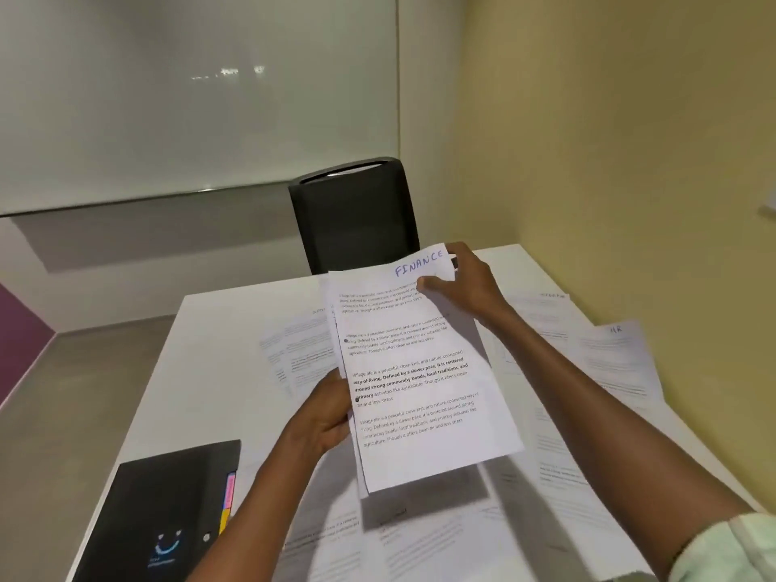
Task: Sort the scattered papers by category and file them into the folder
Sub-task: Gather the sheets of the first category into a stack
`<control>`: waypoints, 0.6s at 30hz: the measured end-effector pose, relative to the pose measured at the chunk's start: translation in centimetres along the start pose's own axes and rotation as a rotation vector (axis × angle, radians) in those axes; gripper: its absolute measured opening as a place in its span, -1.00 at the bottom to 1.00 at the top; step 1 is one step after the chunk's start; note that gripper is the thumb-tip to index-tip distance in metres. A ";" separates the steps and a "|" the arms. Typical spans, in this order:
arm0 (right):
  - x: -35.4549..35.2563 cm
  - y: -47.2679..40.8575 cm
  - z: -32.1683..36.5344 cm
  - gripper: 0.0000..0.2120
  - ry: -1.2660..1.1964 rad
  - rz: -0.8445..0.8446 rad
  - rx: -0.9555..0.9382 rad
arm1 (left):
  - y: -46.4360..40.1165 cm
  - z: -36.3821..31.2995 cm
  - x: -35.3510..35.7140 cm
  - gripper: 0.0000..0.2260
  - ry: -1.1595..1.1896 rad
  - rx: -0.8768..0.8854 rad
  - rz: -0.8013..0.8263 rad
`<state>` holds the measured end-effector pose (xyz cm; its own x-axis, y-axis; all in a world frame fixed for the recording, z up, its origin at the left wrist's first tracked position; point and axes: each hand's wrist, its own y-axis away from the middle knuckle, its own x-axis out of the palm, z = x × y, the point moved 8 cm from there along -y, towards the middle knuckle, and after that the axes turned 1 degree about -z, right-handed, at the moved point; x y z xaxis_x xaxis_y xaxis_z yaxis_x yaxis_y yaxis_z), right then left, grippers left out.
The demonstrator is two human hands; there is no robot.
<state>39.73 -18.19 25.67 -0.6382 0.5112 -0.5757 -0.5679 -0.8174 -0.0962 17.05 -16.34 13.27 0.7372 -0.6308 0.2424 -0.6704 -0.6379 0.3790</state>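
Note:
I hold a small stack of printed sheets (pixel 424 384) above the table; the top sheet has "FINANCE" handwritten in blue at its upper right. My left hand (pixel 323 417) grips the stack's left edge. My right hand (pixel 466 279) pinches the top right corner. More printed papers (pixel 596 371) lie scattered flat over the white table (pixel 201 371), one marked "HR" at the far right. A black folder (pixel 163 514) with coloured tabs on its edge lies shut at the table's near left corner.
A black chair (pixel 357 216) stands against the table's far edge. A yellow wall runs close along the right side. A whiteboard covers the back wall. Grey floor lies to the left of the table.

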 end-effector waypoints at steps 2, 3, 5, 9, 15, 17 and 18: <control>1.0 3.0 -3.7 -0.09 -0.072 0.059 0.212 | 0.3 3.0 -0.7 -0.70 0.053 -0.079 0.052; 1.7 4.7 -5.8 -0.02 -0.123 0.119 0.337 | 0.6 4.3 -0.7 -0.67 0.073 -0.109 0.082; 3.8 8.3 -9.2 -0.19 -0.237 0.276 0.496 | 0.8 6.8 -1.1 -0.59 0.092 -0.156 0.100; 6.5 12.8 -12.0 -0.82 -0.477 0.181 0.550 | 1.4 8.9 -2.4 -0.50 0.292 -0.199 -0.075; 4.7 12.4 -8.2 -0.68 -0.357 -0.090 0.204 | 2.9 1.5 -2.3 -0.68 -0.225 0.322 -0.428; 3.6 12.4 -6.9 -0.67 -0.376 -0.155 0.113 | 3.3 0.2 -2.2 -0.65 -0.318 0.417 -0.508; 3.2 12.6 -6.8 -0.67 -0.401 -0.184 0.088 | 3.5 -0.3 -1.9 -0.64 -0.339 0.453 -0.538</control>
<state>34.07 -28.62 17.09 -0.6632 0.7229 -0.1937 -0.7222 -0.6861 -0.0879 13.29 -17.25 14.36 0.9536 -0.2373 -0.1853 -0.2506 -0.9667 -0.0520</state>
